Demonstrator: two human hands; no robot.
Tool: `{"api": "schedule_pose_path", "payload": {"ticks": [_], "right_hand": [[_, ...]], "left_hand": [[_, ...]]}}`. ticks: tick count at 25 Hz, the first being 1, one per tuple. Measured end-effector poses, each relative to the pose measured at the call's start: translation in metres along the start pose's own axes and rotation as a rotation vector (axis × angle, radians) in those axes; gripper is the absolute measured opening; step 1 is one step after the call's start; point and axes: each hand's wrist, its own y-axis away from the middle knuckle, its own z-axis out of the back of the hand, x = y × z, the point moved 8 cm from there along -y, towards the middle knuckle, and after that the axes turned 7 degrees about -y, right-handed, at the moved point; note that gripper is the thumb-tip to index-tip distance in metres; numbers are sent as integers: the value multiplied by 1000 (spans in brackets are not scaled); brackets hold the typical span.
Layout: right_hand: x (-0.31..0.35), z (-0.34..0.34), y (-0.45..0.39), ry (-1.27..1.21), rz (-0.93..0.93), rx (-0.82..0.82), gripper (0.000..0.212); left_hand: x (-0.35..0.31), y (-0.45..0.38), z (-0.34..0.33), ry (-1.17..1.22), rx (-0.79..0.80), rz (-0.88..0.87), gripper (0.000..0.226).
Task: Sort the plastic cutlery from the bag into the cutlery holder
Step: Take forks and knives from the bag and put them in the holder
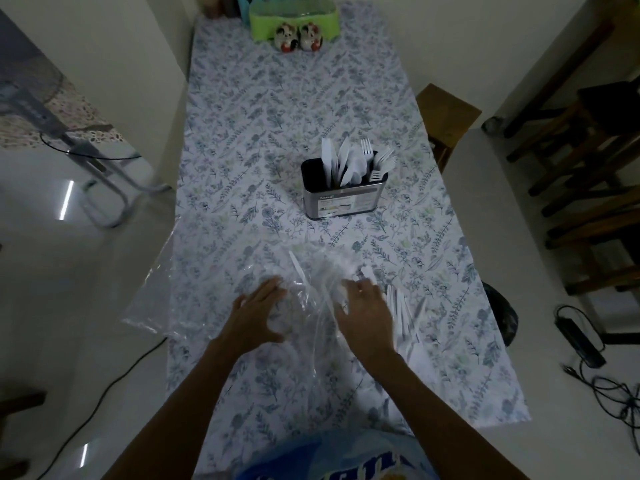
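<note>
Two hands, left hand and right hand, fingers loosely spread, rest on one clear bag, one cutlery holder beyond

The tablecloth is white with a blue-grey leaf pattern. The cutlery is white, its holder silver and black. The bag is clear. The container is light green.

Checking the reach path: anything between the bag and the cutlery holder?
Head view: only bare floral tablecloth lies between the clear bag and the cutlery holder.
</note>
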Motion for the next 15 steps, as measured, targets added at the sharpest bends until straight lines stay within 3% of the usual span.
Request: {"api": "schedule_pose_path", "payload": {"ticks": [3, 8, 15], "right_hand": [[26, -32, -14, -62, -13, 154, 32], [27, -40, -26, -146, -89, 80, 34], [44, -72, -27, 45, 103, 111, 43]], "left_hand": [[-10, 11, 0, -35, -17, 35, 92], [-20, 36, -6, 13, -86, 207, 70], [-21, 49, -17, 98, -14, 155, 66]]}}
